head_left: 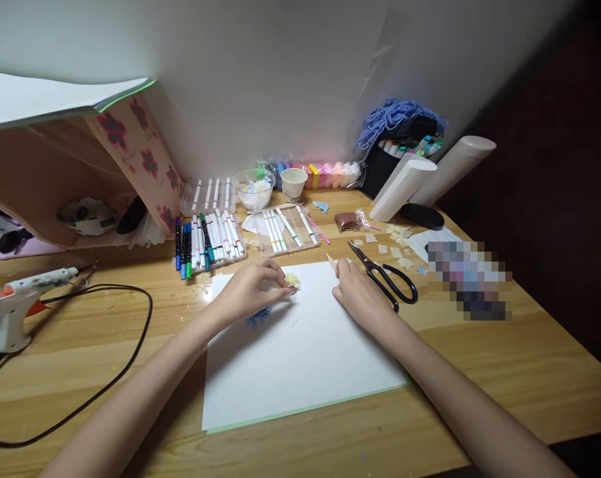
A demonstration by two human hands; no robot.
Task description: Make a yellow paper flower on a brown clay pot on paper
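My left hand is closed in a pinch above the white paper, fingertips on a small ruffled pale-yellow piece with a brownish part under it. Partly hidden below that hand, a blue frilly clump lies on the sheet. At the paper's upper right edge, my right hand has its fingers curled together, with a small pale pointed piece sticking out at the fingertips. Black-handled scissors lie partly open just beyond the right hand, beside several cream paper squares.
A glue gun with its black cord occupies the left side. Behind the paper stand marker trays, a clear bowl and a paper cup. White rolls lean at the back right, near a brown clay packet.
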